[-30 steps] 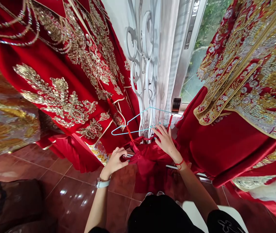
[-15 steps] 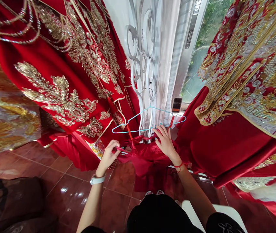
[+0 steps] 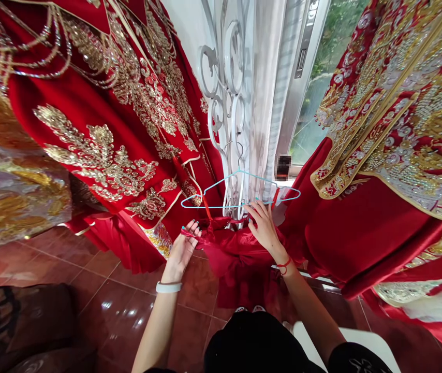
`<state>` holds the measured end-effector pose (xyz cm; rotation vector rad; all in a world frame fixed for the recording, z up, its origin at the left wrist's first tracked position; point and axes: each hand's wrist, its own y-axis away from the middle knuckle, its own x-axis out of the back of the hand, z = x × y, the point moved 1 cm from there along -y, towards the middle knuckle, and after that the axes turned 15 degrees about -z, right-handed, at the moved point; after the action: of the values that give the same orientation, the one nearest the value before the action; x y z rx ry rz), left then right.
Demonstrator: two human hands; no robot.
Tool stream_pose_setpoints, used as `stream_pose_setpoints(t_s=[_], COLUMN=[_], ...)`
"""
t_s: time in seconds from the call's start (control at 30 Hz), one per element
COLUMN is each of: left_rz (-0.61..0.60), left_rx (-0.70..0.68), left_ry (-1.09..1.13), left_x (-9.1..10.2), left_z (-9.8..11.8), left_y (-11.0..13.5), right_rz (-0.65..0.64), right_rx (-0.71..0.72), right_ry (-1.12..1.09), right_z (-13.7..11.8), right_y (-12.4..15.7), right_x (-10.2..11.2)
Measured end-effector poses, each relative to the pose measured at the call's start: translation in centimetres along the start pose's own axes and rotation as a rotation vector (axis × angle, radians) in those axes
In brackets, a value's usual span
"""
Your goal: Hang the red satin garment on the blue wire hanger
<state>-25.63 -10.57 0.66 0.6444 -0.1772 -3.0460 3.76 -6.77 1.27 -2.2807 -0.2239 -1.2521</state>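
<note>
A light blue wire hanger (image 3: 240, 187) hangs by its hook on a white scrolled metal grille (image 3: 226, 98). A plain red satin garment (image 3: 240, 259) droops from it by thin red straps. My left hand (image 3: 184, 247) pinches a red strap or ribbon of that garment at its left side, fingers closed on it. My right hand (image 3: 263, 227) rests on the upper part of the red garment just under the hanger's bottom bar, fingers bent and pressing on the cloth.
Red robes with heavy gold embroidery hang at the left (image 3: 100, 119) and right (image 3: 392, 119). A gold fabric (image 3: 7, 186) hangs at far left. A dark bag (image 3: 23, 321) lies on the red tiled floor (image 3: 128, 305). A window (image 3: 314, 88) is behind the grille.
My left hand has moved up and left, pulling the red strap out from the garment. My right hand has stayed under the hanger. The view has shifted slightly.
</note>
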Motion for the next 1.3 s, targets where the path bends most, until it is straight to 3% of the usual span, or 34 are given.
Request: stream_pose_setpoints(t_s=[0.1,0.2,0.3,0.43,0.7,0.9,1.3], left_rz=[0.035,0.092,0.083,-0.018,-0.332,-0.361,-0.297], left_rx=[-0.273,-0.419,-0.418,-0.393,-0.405,-0.4,-0.407], left_ry=[-0.374,-0.614,-0.679,-0.746,-1.088,-1.229,-1.106], left_x=[0.3,0.8,1.1,0.6,-4.2,-6.5,-6.5], left_z=[1.7,3.6,5.3,7.5,11.5,11.2,9.1], left_y=[0.4,0.2,-0.6,-1.8,-3.4,-3.9,-3.8], right_rz=[0.039,0.076,0.108,0.118,0.101,0.103,0.098], right_rx=[0.012,0.033,0.047,0.061,0.077,0.064,0.005], right_ry=[-0.001,-0.029,-0.081,-0.111,-0.166,-0.19,-0.18], right_z=[0.0,0.1,0.3,0.4,0.0,-0.2,0.0], right_y=[-0.1,-0.3,-0.6,-0.7,-0.3,-0.4,0.1], right_x=[-0.2,-0.4,-0.5,-0.7,-1.1,-0.9,-0.3])
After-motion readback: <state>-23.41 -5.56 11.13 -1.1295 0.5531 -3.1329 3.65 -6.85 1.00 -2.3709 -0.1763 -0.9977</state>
